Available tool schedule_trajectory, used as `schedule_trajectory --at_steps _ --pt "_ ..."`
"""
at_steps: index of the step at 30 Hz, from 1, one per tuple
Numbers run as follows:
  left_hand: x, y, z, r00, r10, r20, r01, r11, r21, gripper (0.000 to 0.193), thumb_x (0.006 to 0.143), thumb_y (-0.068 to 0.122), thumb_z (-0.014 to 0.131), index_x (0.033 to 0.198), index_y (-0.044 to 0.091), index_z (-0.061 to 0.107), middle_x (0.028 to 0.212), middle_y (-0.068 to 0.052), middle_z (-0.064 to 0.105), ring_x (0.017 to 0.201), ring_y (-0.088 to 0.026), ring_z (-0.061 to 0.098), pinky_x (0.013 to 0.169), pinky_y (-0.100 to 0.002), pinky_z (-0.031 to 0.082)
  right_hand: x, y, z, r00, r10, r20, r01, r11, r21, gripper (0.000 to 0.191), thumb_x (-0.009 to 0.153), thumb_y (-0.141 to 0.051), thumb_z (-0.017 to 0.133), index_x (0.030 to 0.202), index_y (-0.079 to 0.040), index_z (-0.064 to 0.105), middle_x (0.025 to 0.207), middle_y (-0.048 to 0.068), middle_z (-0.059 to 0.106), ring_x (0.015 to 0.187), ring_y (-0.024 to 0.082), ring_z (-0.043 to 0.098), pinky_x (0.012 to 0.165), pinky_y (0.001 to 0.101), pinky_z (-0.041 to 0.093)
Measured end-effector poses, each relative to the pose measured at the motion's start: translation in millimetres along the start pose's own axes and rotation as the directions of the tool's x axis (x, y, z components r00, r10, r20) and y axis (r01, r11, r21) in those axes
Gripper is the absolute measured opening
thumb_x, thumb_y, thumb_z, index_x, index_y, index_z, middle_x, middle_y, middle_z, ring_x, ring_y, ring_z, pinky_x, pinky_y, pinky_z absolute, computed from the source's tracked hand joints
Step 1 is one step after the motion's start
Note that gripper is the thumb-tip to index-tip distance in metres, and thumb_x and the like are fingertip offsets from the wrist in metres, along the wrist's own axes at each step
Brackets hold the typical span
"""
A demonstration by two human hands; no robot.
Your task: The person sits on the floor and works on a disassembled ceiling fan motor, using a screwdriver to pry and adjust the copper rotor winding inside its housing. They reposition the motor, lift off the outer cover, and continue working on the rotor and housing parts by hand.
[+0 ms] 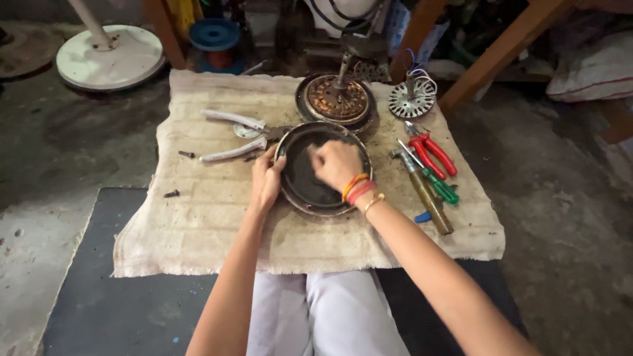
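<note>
- Round dark metal cover (pixel 310 191): lies flat on the burlap cloth (pixel 198 224), just below the copper-wound stator (pixel 337 99).
- Left hand (pixel 265 183): clasps the cover's left rim.
- Right hand (pixel 336 163): fisted inside the cover (contents hidden), nearer its centre.

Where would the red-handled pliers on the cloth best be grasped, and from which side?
Probably by the two red handles of the red-handled pliers, coming from the right: they splay toward the lower right, unobstructed, while the metal nose points up-left toward the round dark cover.
</note>
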State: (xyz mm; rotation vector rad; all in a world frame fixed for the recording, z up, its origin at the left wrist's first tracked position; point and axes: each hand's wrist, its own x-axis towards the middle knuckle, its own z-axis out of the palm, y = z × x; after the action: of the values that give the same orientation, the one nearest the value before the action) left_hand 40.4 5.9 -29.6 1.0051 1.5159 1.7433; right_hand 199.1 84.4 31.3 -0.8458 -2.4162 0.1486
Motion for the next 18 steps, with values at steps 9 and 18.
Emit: schedule_trajectory --at_steps 9,18 --pt "0.5 2.4 5.1 0.999 -0.015 0.038 0.018 0.997 -0.069 0.044 0.094 0.008 0.056 0.136 0.001 0.062 0.119 -0.013 0.074 0.105 -0.019 0.068 0.093 -0.030 0.052 -0.5 0.1 0.5 0.999 0.033 0.010 -0.032 0.993 -0.111 0.028 0.091 -0.034 0.067 0.075 -0.014 0.079 0.071 0.016 0.069 0.064 0.038 0.068 0.055 0.0509 0.051" --pt "0.0 4.3 8.5 0.998 -0.035 0.042 0.039 0.996 -0.077 0.044 0.094 0.007 0.056 0.137 0.001 0.062 0.117 -0.012 0.075 0.104 -0.018 0.069 0.092 -0.029 0.053 -4.9 -6.3 7.6 0.994 0.105 -0.014 -0.105 0.973 -0.204 0.046 0.104 -0.036 0.060 0.068 -0.010 0.074 0.071 0.015 0.067 0.065 0.038 0.068 0.060 0.0508 0.052"
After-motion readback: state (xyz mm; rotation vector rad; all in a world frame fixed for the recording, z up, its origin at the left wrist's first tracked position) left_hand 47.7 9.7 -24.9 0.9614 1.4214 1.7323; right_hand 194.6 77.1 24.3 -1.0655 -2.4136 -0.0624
